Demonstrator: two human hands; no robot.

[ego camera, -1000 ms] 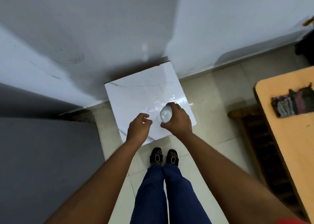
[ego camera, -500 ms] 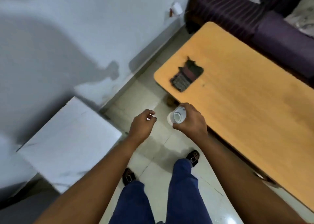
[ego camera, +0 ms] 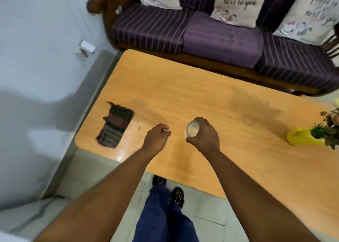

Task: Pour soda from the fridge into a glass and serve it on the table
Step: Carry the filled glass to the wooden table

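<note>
Glass (ego camera: 192, 131) sits upright in your right hand (ego camera: 203, 137), its mouth toward the camera and a pale liquid inside; your fingers wrap its side and clamp it, held above the orange tabletop (ego camera: 211, 95) near the front edge; whether its base touches the wood you cannot tell from this angle. Your left hand (ego camera: 156, 138) hangs just beside it, apart from the glass, curled into a loose fist with nothing visible in it. On the tabletop to your left lies a dark striped folded cloth (ego camera: 115, 125), well apart from both hands; at the far right stands a yellow ribbed vase (ego camera: 302, 137) with a plant in it. Beyond the tabletop runs a purple striped sofa (ego camera: 220, 34) carrying printed cushions (ego camera: 236, 3). Below, your blue trousers (ego camera: 163, 218) and black sandals (ego camera: 178, 196) stand on the pale tiled floor (ego camera: 207, 221); a grey wall (ego camera: 36, 39) rises on your left.
</note>
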